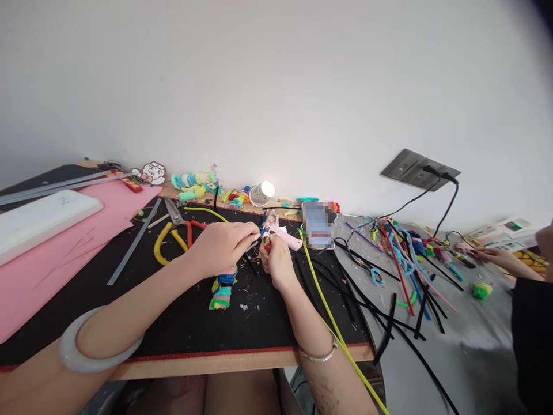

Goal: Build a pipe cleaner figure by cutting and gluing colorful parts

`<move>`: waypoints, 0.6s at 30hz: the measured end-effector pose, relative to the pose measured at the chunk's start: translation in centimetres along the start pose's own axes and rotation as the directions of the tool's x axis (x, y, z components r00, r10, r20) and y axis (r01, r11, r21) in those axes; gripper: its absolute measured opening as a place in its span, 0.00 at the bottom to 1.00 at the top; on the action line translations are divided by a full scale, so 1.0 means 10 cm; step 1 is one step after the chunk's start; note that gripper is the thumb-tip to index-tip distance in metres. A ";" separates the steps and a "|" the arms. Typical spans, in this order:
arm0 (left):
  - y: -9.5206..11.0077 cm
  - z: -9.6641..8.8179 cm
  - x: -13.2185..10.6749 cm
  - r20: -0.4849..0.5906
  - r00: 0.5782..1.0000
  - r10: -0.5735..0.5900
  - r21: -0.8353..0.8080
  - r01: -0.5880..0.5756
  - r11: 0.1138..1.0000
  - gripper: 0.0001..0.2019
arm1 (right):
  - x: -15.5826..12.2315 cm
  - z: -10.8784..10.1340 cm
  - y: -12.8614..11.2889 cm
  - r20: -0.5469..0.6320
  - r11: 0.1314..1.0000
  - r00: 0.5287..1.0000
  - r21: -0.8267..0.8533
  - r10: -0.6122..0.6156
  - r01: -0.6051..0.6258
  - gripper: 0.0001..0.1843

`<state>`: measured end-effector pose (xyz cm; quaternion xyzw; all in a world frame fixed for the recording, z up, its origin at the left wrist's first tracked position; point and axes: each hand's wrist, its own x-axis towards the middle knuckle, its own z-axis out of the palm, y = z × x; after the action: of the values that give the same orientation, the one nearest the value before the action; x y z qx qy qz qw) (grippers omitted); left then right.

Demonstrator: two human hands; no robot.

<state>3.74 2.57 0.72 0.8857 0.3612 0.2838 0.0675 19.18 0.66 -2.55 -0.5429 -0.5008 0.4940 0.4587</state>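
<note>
My left hand (227, 242) reaches in from the left with its fingertips pinched together; a small blue bit shows at the tips, its kind unclear. My right hand (277, 262) is closed close beside it, the fingers curled round something small and orange-brown that is mostly hidden. Just behind both hands lies a pink tool (286, 236) that looks like a glue gun; I cannot tell whether the right hand touches it. Below my left hand, a striped strip of coiled fuzzy pipe cleaners (222, 291) rests on the black mat (185, 328).
Pliers (175, 213) and yellow-orange handled scissors (166, 245) lie left, near a white case (52, 219) on pink sheet (82, 253). Behind stand a paper cup (261, 194) and a phone (318, 225). Right are loose pipe cleaners (406, 259) and another person's hand (492, 253).
</note>
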 end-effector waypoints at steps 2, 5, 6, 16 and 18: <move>0.00 0.00 0.00 0.007 1.000 -0.005 -0.004 0.005 1.000 0.12 | 0.00 0.00 0.01 0.001 1.000 1.000 0.011 0.007 -0.007 0.18; 0.01 0.00 -0.01 0.006 1.000 -0.012 -0.020 0.012 1.000 0.12 | 0.00 0.00 0.01 -0.003 0.999 1.000 0.042 0.016 -0.016 0.19; 0.01 0.00 0.00 0.005 1.000 -0.015 -0.031 0.015 0.999 0.12 | 0.00 0.00 0.01 -0.006 0.998 1.000 0.058 0.020 -0.019 0.19; 0.08 -0.11 0.05 0.149 0.939 -0.312 -0.735 0.316 0.600 0.10 | -0.01 0.03 -0.03 0.012 0.950 0.999 0.309 0.040 -0.042 0.24; 0.08 -0.13 0.05 0.210 0.925 -0.317 -0.845 0.335 0.417 0.09 | -0.02 0.04 -0.02 0.033 0.940 0.999 0.338 0.029 -0.039 0.24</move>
<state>3.81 2.20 2.29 0.6439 0.3320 0.3999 0.5614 18.75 0.53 -2.35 -0.4579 -0.4052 0.5879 0.5296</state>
